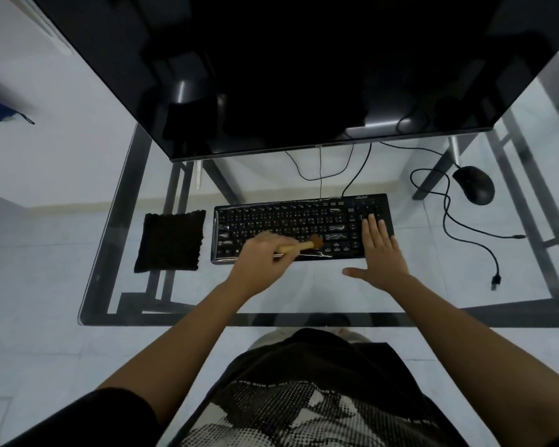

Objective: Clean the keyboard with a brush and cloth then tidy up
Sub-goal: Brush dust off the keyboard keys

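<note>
Gripping the pale wooden handle of a brush point(299, 247), the left hand point(259, 254) has its fingers curled round it and holds it low over the black keyboard point(291, 221), with the brown bristle end resting on the bottom rows of keys near the middle. The right hand point(381, 250) lies flat on the right end of the keyboard, its 4 fingers straight over the number keys and its thumb spread wide to the left above the glass bench point(207, 319). The keyboard sits in the middle of the bench, its front edge towards the person and its cable running back from its far edge. A dark square cloth point(170, 241) lies flat on the glass just beside the left end of the keyboard, not touching it. A large dark monitor point(304, 75) stands behind the keyboard. A black mouse point(475, 185) rests at the far right, well apart from both hands, and a loose black cable point(465, 233) snakes across the glass to the right of the keyboard.
</note>
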